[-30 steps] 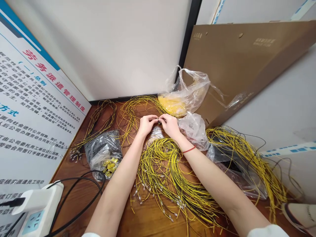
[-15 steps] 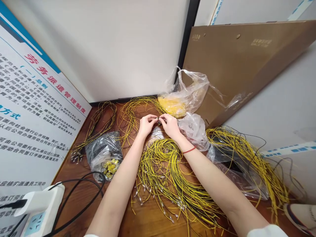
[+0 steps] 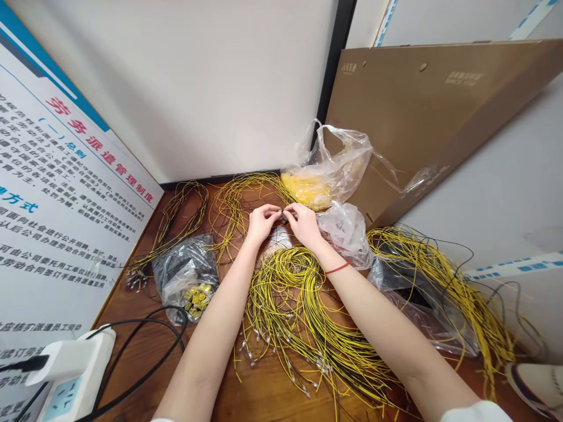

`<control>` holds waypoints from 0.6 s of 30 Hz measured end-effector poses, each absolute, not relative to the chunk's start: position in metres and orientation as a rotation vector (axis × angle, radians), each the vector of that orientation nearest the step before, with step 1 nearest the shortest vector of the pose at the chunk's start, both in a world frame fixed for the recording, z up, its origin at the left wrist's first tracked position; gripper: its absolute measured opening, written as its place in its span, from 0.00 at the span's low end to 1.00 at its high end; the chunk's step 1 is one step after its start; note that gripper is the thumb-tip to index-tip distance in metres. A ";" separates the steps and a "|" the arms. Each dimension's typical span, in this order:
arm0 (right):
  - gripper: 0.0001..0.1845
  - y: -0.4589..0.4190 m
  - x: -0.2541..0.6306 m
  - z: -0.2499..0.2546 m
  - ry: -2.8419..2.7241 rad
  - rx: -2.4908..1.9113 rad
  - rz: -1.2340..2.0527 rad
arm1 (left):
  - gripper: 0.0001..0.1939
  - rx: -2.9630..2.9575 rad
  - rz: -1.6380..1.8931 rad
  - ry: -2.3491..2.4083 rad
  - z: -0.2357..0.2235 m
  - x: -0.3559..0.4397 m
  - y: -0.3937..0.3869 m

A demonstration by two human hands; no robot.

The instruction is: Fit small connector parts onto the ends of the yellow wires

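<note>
My left hand [image 3: 263,223] and my right hand [image 3: 302,221] meet fingertip to fingertip at the middle of the view. Both are closed in a pinch around a small dark piece [image 3: 282,213], too small to name. Below the wrists lies a large coiled bundle of yellow and black wires [image 3: 303,293], with small shiny ends spread toward me. Something white [image 3: 280,238] sits between the hands and the bundle. Thinner loops of yellow wire [image 3: 229,205] lie behind my left hand.
A clear bag of yellow pieces [image 3: 308,187] stands behind my right hand, with another clear bag [image 3: 347,231] in front. At left lie a dark plastic bag [image 3: 180,264] and a white power strip [image 3: 74,369]. More yellow wires [image 3: 440,275] drape at right, by a leaning brown board [image 3: 422,117].
</note>
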State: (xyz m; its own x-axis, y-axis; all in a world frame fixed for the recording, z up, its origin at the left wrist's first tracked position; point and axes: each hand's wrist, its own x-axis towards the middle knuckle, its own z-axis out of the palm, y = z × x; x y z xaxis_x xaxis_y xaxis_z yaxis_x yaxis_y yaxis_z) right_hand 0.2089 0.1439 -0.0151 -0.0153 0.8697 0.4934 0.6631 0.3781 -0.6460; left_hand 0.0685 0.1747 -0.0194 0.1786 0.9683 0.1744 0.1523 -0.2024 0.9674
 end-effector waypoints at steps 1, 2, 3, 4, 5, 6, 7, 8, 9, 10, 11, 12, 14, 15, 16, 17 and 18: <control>0.06 0.144 0.209 -0.015 -1.750 -1.350 0.286 | 0.05 1.555 1.129 1.109 -0.019 0.068 0.175; 0.06 0.144 0.209 -0.015 -1.758 -1.347 0.278 | 0.05 1.562 1.124 1.107 -0.019 0.068 0.175; 0.06 0.144 0.209 -0.016 -1.767 -1.346 0.269 | 0.05 1.569 1.122 1.108 -0.019 0.068 0.174; 0.06 0.144 0.209 -0.016 -1.777 -1.345 0.256 | 0.05 1.575 1.123 1.112 -0.019 0.068 0.174; 0.06 0.144 0.209 -0.016 -1.789 -1.346 0.243 | 0.05 1.579 1.125 1.117 -0.019 0.068 0.174; 0.06 0.144 0.209 -0.017 -1.802 -1.348 0.229 | 0.05 1.581 1.125 1.124 -0.018 0.068 0.174; 0.06 0.144 0.209 -0.017 -1.817 -1.353 0.215 | 0.05 1.583 1.124 1.132 -0.018 0.068 0.174; 0.06 0.144 0.209 -0.017 -1.833 -1.360 0.199 | 0.05 1.587 1.121 1.138 -0.018 0.068 0.174; 0.06 0.144 0.209 -0.017 -1.850 -1.369 0.183 | 0.05 1.592 1.118 1.142 -0.018 0.068 0.174; 0.07 0.143 0.208 -0.016 -1.867 -1.380 0.166 | 0.05 1.600 1.115 1.144 -0.018 0.068 0.174; 0.07 0.143 0.208 -0.016 -1.885 -1.392 0.149 | 0.05 1.606 1.114 1.145 -0.018 0.068 0.174; 0.07 0.143 0.208 -0.016 -1.903 -1.404 0.132 | 0.05 1.612 1.113 1.145 -0.017 0.068 0.174; 0.08 0.142 0.207 -0.015 -1.933 -1.424 0.104 | 0.05 1.620 1.114 1.148 -0.017 0.068 0.173; 0.08 0.142 0.207 -0.015 -1.944 -1.430 0.095 | 0.05 1.623 1.114 1.152 -0.017 0.068 0.173; 0.08 0.142 0.207 -0.015 -1.950 -1.433 0.089 | 0.05 1.624 1.112 1.157 -0.017 0.068 0.173; 0.08 0.142 0.206 -0.015 -1.952 -1.434 0.089 | 0.04 1.624 1.110 1.162 -0.016 0.068 0.173; 0.08 0.142 0.206 -0.015 -1.949 -1.432 0.093 | 0.04 1.625 1.107 1.167 -0.016 0.069 0.172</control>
State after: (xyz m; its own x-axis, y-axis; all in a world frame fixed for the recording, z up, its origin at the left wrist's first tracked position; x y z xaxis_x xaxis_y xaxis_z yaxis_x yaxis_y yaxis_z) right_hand 0.2061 0.1419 -0.0151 -0.1384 0.8596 0.4918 0.8088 0.3847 -0.4448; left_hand 0.0687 0.1722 -0.0160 0.1807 0.9661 0.1844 0.2351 -0.2245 0.9457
